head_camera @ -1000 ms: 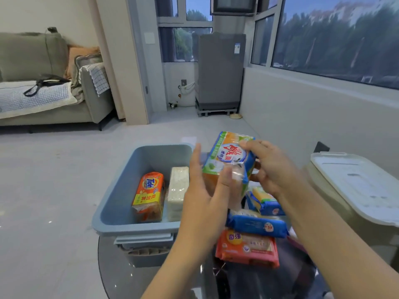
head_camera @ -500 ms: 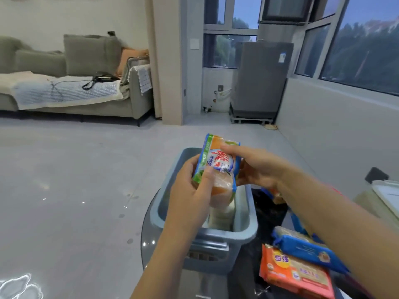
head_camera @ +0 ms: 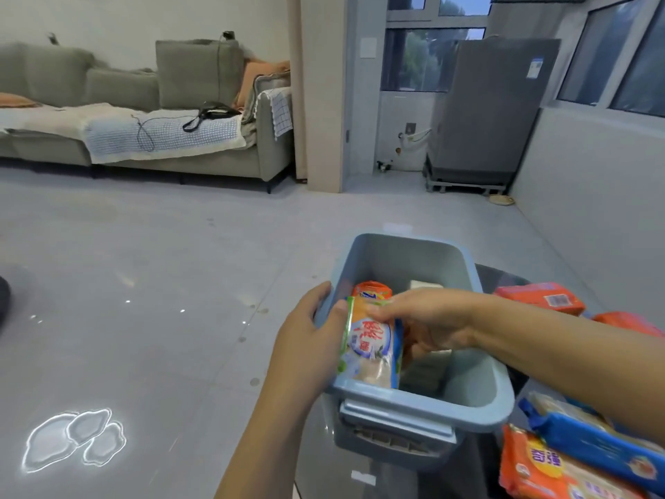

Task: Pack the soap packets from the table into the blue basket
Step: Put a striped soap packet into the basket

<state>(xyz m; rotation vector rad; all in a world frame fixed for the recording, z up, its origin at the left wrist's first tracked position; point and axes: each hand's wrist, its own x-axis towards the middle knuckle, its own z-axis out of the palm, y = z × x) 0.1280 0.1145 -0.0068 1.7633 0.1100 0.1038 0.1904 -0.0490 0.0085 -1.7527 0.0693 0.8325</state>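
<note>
Soap packet (head_camera: 370,345), held above blue basket (head_camera: 478,401) half second ago, now inside, upright against left wall; right hand (head_camera: 428,318) fingers curled on top, left hand (head_camera: 309,340) thumb pinching its edge. Release next, probably.

Not much to report on the person; both forearms are bare right up to the bottom edge of the shot, no sleeves showing; left hand (head_camera: 306,340) and right hand (head_camera: 428,318) are bare too, no gloves; no rings, watch or bands that I can spot on either wrist
</note>
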